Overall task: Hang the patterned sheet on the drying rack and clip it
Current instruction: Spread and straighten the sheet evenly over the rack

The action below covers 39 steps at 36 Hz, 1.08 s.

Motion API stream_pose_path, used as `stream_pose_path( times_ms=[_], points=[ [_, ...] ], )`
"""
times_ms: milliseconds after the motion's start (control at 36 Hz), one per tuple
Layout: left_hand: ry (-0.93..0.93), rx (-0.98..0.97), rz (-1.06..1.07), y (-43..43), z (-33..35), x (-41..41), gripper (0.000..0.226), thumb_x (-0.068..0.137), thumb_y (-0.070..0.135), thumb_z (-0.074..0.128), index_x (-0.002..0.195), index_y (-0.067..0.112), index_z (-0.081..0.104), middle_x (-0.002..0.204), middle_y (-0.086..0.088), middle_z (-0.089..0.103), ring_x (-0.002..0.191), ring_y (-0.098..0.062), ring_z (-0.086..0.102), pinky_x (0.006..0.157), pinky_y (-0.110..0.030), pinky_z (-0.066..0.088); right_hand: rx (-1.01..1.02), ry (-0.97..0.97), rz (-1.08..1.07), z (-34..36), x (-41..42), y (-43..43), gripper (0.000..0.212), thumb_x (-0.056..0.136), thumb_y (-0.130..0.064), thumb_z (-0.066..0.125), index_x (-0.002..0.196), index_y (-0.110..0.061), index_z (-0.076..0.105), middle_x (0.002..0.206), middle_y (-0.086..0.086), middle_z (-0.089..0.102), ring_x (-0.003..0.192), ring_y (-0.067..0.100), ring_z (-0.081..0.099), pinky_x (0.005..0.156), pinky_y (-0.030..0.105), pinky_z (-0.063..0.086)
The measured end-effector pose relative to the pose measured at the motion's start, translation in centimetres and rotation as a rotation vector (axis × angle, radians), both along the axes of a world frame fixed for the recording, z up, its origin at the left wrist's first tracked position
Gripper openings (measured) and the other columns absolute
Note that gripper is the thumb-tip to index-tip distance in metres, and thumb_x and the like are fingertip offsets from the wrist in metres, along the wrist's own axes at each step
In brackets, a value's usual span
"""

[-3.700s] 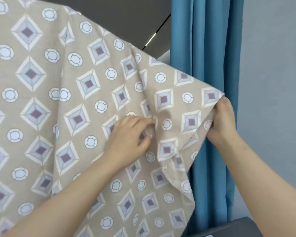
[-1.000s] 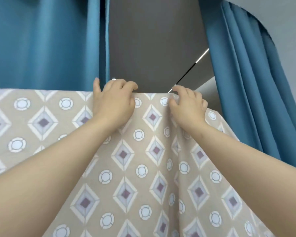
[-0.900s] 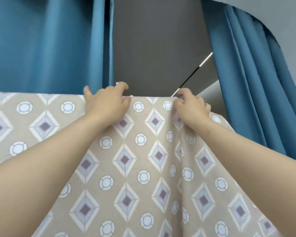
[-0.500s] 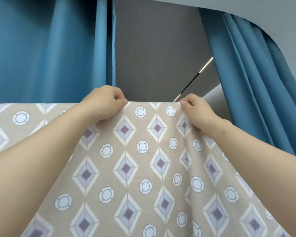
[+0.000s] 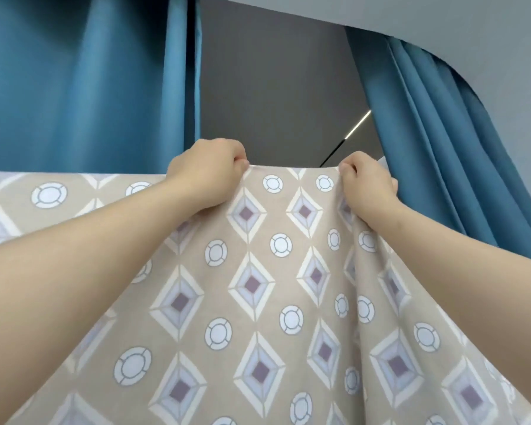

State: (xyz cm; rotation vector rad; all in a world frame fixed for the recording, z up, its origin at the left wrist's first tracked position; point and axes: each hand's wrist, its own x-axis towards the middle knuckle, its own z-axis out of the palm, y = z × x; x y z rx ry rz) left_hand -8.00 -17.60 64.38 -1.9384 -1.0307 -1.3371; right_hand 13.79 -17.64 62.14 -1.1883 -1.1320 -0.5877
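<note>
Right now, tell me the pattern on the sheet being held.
Beige sheet with white-edged, purple-centred diamonds and white circles; clearest in the head view.

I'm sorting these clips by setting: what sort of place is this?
Likely an indoor, curtained-off corner used for drying laundry. Blue curtains hang on both sides, a strip light crosses the grey surface between them, and the left hand and right hand grip a patterned sheet draped up high.

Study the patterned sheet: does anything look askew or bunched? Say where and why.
Yes. The patterned sheet lies flat and level beside the left hand, but under the right hand it gathers into vertical folds and its edge drops away rightward, so the pattern there looks squeezed. No clip shows.
</note>
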Motion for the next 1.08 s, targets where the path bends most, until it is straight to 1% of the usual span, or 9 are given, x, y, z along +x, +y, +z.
stream_pose_path(
  times_ms=[111, 222, 306, 389, 500, 694, 917, 1000, 1083],
  points=[
    [0.098, -0.161, 0.018, 0.3, 0.5, -0.5, 0.018, 0.096, 0.030, 0.040, 0.085, 0.025, 0.054, 0.094, 0.001, 0.058, 0.086, -0.024, 0.050, 0.071, -0.030, 0.040, -0.084, 0.003, 0.121, -0.6, 0.3, 0.1, 0.022, 0.093, -0.016, 0.032, 0.085, -0.022, 0.052, 0.076, -0.011, 0.051, 0.095, 0.022, 0.051, 0.095, 0.037, 0.039],
    [0.080, -0.287, -0.046, 0.2, 0.5, -1.2, 0.020, 0.095, 0.028, 0.041, 0.091, 0.020, 0.059, 0.071, 0.001, 0.053, 0.057, -0.017, 0.047, 0.056, -0.025, 0.039, -0.158, 0.013, 0.201, -0.4, 0.3, -0.1, 0.020, 0.092, -0.022, 0.039, 0.082, -0.025, 0.055, 0.086, -0.009, 0.056, 0.096, 0.021, 0.053, 0.085, 0.035, 0.045],
    [0.110, -0.255, 0.019, 0.3, -0.2, -1.5, 0.019, 0.095, 0.041, 0.039, 0.097, 0.031, 0.055, 0.078, 0.011, 0.051, 0.077, -0.019, 0.051, 0.070, -0.030, 0.040, -0.197, -0.007, 0.214, -1.0, 0.3, -0.1, 0.023, 0.096, -0.029, 0.038, 0.097, -0.016, 0.057, 0.084, -0.005, 0.053, 0.089, 0.020, 0.049, 0.072, 0.030, 0.041],
    [0.093, -0.182, 0.036, 0.4, -0.6, -1.9, 0.022, 0.095, 0.045, 0.040, 0.093, 0.031, 0.057, 0.085, 0.013, 0.053, 0.090, -0.018, 0.047, 0.073, -0.031, 0.036, -0.134, 0.001, 0.210, -1.4, 0.2, 0.3, 0.022, 0.096, -0.029, 0.039, 0.092, -0.015, 0.055, 0.076, -0.010, 0.051, 0.086, 0.020, 0.049, 0.079, 0.033, 0.040],
    [0.030, -0.136, -0.012, 0.6, -0.7, -1.8, 0.019, 0.094, 0.040, 0.046, 0.085, 0.028, 0.059, 0.093, 0.007, 0.059, 0.092, -0.020, 0.049, 0.075, -0.034, 0.044, -0.139, -0.050, 0.124, -0.9, -0.1, 0.1, 0.017, 0.096, -0.025, 0.040, 0.087, -0.016, 0.051, 0.074, -0.010, 0.048, 0.085, 0.020, 0.048, 0.080, 0.034, 0.039],
    [-0.002, 0.005, 0.089, -0.1, -0.3, -2.1, 0.020, 0.097, 0.035, 0.039, 0.086, 0.025, 0.052, 0.089, 0.003, 0.053, 0.087, -0.023, 0.045, 0.066, -0.030, 0.030, -0.079, -0.210, -0.063, 0.3, -0.8, -0.6, 0.028, 0.096, -0.024, 0.038, 0.069, -0.020, 0.040, 0.079, -0.001, 0.052, 0.090, 0.028, 0.051, 0.084, 0.037, 0.037],
    [0.038, -0.041, 0.105, -0.4, -1.4, -2.3, 0.018, 0.097, 0.029, 0.033, 0.092, 0.030, 0.050, 0.092, 0.005, 0.053, 0.089, -0.023, 0.048, 0.069, -0.032, 0.036, -0.232, -0.093, -0.033, 0.1, -0.3, -1.1, 0.021, 0.095, -0.022, 0.033, 0.082, -0.021, 0.049, 0.077, -0.002, 0.056, 0.084, 0.025, 0.052, 0.080, 0.034, 0.039],
    [0.023, -0.130, -0.015, -0.5, -1.5, -2.8, 0.022, 0.096, 0.030, 0.033, 0.094, 0.034, 0.054, 0.099, 0.006, 0.059, 0.096, -0.022, 0.053, 0.081, -0.036, 0.046, -0.154, -0.186, -0.149, -0.1, -1.3, -1.9, 0.023, 0.092, -0.016, 0.029, 0.088, -0.026, 0.049, 0.091, -0.002, 0.061, 0.095, 0.025, 0.050, 0.082, 0.034, 0.027],
    [-0.030, -0.106, 0.084, -0.4, -1.7, -3.5, 0.025, 0.097, 0.027, 0.029, 0.098, 0.033, 0.053, 0.100, 0.005, 0.057, 0.092, -0.024, 0.053, 0.073, -0.033, 0.040, -0.144, -0.303, -0.024, -0.3, -3.9, -2.5, 0.026, 0.095, -0.022, 0.027, 0.098, -0.026, 0.053, 0.084, -0.007, 0.059, 0.096, 0.024, 0.049, 0.092, 0.034, 0.032]
  ],
)
